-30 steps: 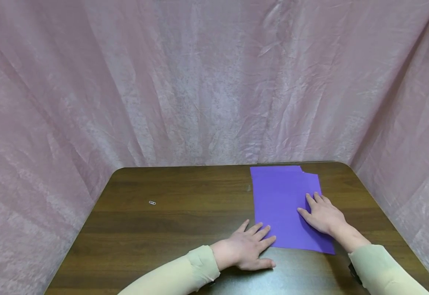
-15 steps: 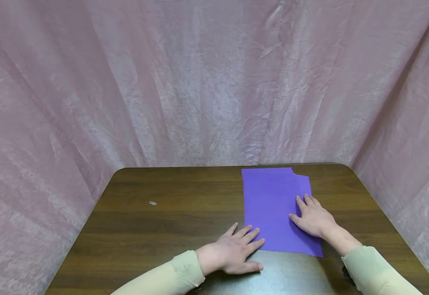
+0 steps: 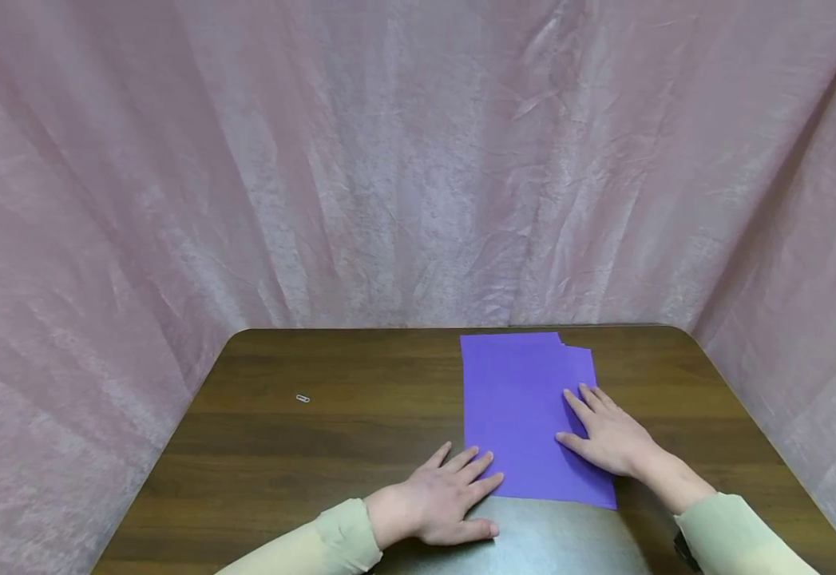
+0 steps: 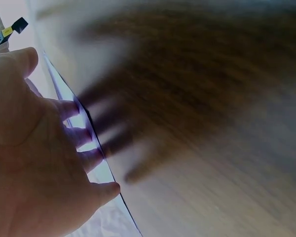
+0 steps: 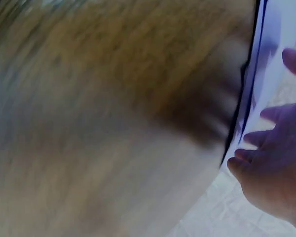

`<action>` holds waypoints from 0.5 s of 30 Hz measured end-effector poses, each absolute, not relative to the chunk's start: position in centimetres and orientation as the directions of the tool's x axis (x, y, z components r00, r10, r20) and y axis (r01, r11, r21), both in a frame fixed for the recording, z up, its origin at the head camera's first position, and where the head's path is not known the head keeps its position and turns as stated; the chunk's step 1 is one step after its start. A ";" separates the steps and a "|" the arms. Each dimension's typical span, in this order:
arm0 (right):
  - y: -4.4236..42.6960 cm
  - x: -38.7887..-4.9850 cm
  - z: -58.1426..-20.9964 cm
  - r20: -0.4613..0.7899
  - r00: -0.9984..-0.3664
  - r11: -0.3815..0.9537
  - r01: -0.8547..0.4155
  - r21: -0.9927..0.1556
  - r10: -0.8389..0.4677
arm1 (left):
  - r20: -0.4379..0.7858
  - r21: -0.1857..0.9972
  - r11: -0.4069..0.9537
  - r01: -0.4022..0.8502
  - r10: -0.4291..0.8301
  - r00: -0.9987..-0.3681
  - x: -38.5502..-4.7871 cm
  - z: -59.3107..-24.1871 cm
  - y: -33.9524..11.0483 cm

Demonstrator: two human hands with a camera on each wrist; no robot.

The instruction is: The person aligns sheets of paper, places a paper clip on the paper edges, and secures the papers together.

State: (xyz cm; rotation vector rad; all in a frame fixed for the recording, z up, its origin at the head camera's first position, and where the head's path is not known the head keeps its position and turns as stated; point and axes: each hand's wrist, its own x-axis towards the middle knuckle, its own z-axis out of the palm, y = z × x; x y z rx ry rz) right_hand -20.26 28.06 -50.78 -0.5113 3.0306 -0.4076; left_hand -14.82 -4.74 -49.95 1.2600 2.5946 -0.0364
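Purple paper [image 3: 511,407] lies flat on the right half of the wooden table, taller than it is wide. Its top edge is stepped near the right corner, and two layers show along one edge in the right wrist view. With fingers spread, my left hand [image 3: 446,495] rests at the paper's lower left corner, fingertips on it and thumb on the bare table. On the paper's right side rests my right hand [image 3: 608,435], its fingers extended and pointing away from me. Both wrist views show the fingers straight, touching the paper from above.
A small white paper clip [image 3: 303,398] lies on the left part of the brown wooden table [image 3: 360,367]. Pink curtains [image 3: 418,160] hang behind the table's far edge and along both sides.
The purple paper has slid left along the table under both hands, which travelled with it. The view has shifted slightly; the paper clip stays in its place.
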 end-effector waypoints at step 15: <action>27.2 -18.8 -50.0 -0.105 -0.879 0.863 -0.424 -0.274 -0.465 | -0.240 0.131 0.640 0.757 0.762 -0.602 -14.5 -49.9 -6.9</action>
